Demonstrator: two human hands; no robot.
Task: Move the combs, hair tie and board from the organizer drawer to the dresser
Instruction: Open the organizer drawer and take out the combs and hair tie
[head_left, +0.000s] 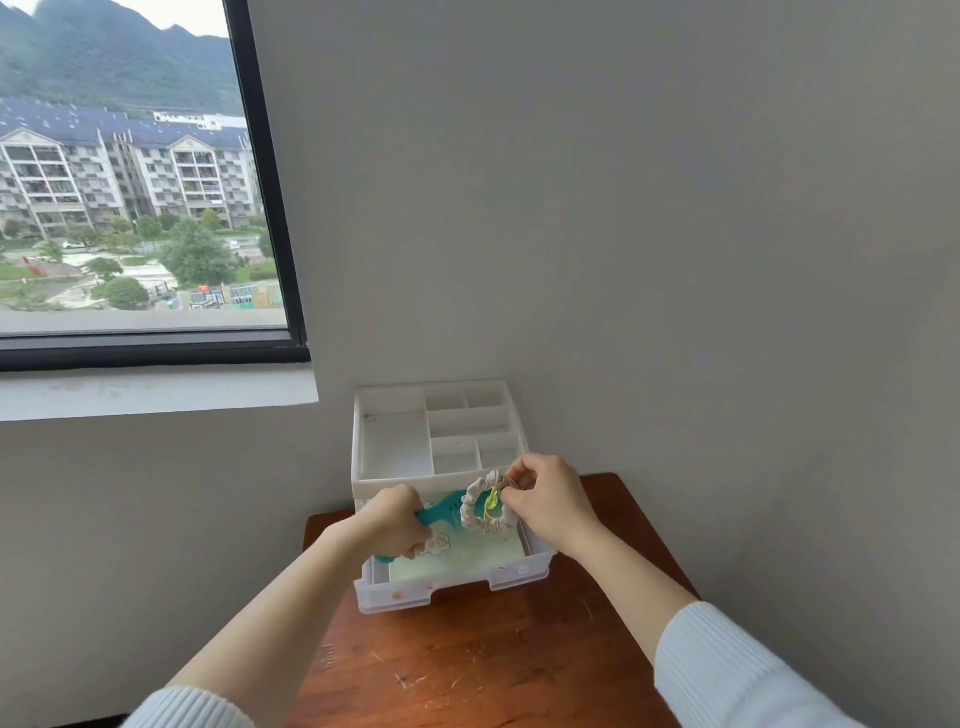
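Both hands are over the pulled-out organizer drawer (524, 569), a translucent white drawer at the bottom of a white desktop organizer (387, 441) that sits at the back of the wooden dresser (467, 665), against the wall corner.

Left hand (392, 522): fist closed around the handle of a teal comb (441, 512). The comb runs from the fist up and right toward the hair tie, lifted above the drawer floor. A bit of teal also shows below the fist at the drawer's left edge; can't tell if that's the same comb or a second one.

Right hand (545, 501): fingertips pinched on the top right of the hair tie (480, 506), a ruffled white fabric scrunchie. It hangs as an upright ring above the drawer, with its left side overlapping the comb's far end. Something thin and yellow-green (491, 504) dangles inside the ring right by the pinch; too small to identify.

Board (457, 558): pale green flat sheet lying on the drawer floor under both hands, with a small cartoon print near its left end, next to the left hand.

Organizer top tray: divided compartments, contents not discernible. Dresser surface in front of the drawer is scratched wood. Both forearms are bare, with white ribbed sleeves (727, 670) pushed back.
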